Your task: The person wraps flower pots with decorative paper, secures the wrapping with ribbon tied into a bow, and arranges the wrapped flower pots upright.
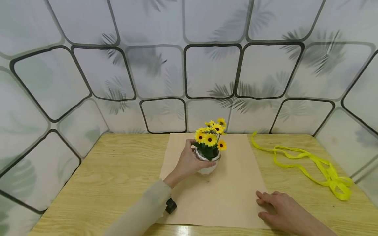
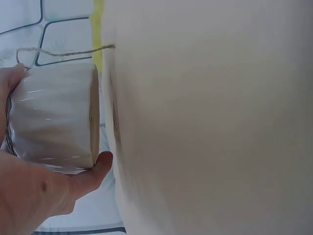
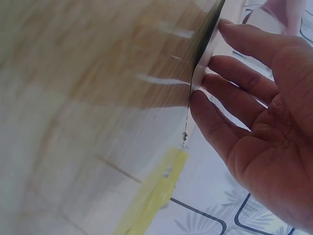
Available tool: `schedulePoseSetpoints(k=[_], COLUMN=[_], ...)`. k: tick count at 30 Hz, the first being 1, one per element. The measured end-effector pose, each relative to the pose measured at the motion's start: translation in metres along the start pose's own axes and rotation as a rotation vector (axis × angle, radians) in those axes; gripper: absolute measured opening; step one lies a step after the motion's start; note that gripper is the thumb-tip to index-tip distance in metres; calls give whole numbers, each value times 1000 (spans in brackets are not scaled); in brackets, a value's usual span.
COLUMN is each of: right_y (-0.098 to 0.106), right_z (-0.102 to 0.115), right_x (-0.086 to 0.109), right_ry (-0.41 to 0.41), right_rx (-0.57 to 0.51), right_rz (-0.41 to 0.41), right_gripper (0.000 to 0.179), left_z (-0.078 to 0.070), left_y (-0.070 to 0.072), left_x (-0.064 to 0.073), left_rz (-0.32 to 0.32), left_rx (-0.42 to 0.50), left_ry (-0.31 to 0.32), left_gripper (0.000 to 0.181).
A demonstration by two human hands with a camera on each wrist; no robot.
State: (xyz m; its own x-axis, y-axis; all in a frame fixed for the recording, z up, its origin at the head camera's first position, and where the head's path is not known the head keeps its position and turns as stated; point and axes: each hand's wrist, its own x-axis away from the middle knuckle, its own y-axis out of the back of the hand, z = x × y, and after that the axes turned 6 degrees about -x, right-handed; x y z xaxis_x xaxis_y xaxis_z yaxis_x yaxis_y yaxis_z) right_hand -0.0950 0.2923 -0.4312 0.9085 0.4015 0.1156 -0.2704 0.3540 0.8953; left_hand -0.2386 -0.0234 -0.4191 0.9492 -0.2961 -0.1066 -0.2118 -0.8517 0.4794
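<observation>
My left hand [image 1: 189, 160] grips a small white pot [image 1: 208, 169] of yellow artificial flowers [image 1: 210, 140] over the far half of a sheet of brown paper [image 1: 230, 200]. The left wrist view shows clear shiny wrapping round the pot [image 2: 54, 117] and a length of twine [image 2: 63, 53] trailing from it. A narrow gap shows there between the pot's base and the paper [image 2: 210, 117]. At the paper's near right edge lies my right hand [image 1: 280, 208]. Its fingers are loosely bent, fingertips right at the paper's edge in the right wrist view.
A tangled yellow ribbon [image 1: 327, 173] lies on the wooden table [image 1: 118, 170] right of the paper. Patterned fabric walls [image 1: 165, 72] enclose the table's back and sides. A small black device [image 1: 170, 206] sits at my left wrist.
</observation>
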Motion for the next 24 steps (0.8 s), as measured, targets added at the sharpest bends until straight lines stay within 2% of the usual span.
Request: schedulePoseSetpoints(k=[13, 18, 24], right_y=[2, 2, 4], right_z=[0, 2, 3], right_x=[-1, -2, -2], right_ry=[-43, -66, -84], right_rx=[-80, -83, -57], right_rz=[53, 69, 76], right_gripper=[64, 66, 67], left_z=[-3, -3, 0], left_y=[-15, -15, -12], left_x=[-9, -9, -8], left_rz=[4, 4, -2], left_rx=[-8, -21, -40], left_ry=[3, 1, 32], left_gripper=[93, 93, 94])
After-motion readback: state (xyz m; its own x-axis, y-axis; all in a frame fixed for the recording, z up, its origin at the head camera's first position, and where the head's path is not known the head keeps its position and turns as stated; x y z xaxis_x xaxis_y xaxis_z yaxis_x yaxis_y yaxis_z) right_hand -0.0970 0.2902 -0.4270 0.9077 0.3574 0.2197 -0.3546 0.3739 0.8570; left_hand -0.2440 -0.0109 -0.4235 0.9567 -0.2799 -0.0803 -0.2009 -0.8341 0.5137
